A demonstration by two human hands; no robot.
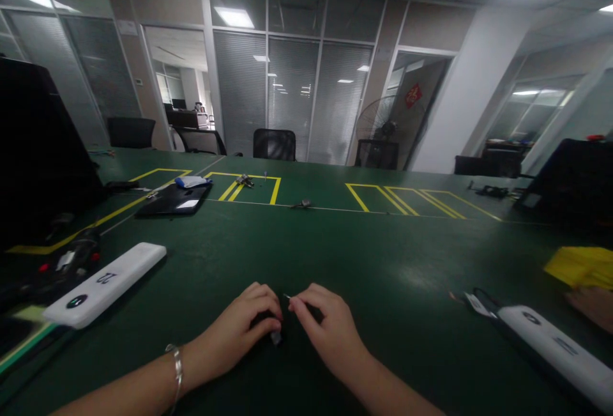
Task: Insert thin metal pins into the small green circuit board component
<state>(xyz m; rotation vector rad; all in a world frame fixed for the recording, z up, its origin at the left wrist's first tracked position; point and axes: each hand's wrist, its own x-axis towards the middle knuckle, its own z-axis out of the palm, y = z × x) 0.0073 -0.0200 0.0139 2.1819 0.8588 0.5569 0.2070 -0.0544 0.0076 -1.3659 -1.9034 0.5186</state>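
My left hand [242, 323], with a silver bracelet on the wrist, rests low over the green table, its fingers curled and closed. Beneath its thumb shows a small grey and dark piece [276, 337], mostly hidden by the hand and too small to name. Just to the right, my right hand [330, 323] is closed in a pinch on a thin, light, pin-like piece [287, 296]. That piece points up and left toward the left fingers, with a narrow gap between the two hands.
White power banks lie on the left [108, 282] and right [550, 342]. A black folder-like item [175, 199], small metal parts [245, 180] and another small part [302, 204] lie farther back. At the right edge, another person's hand [594, 304] is by a yellow cloth-like item [582, 266].
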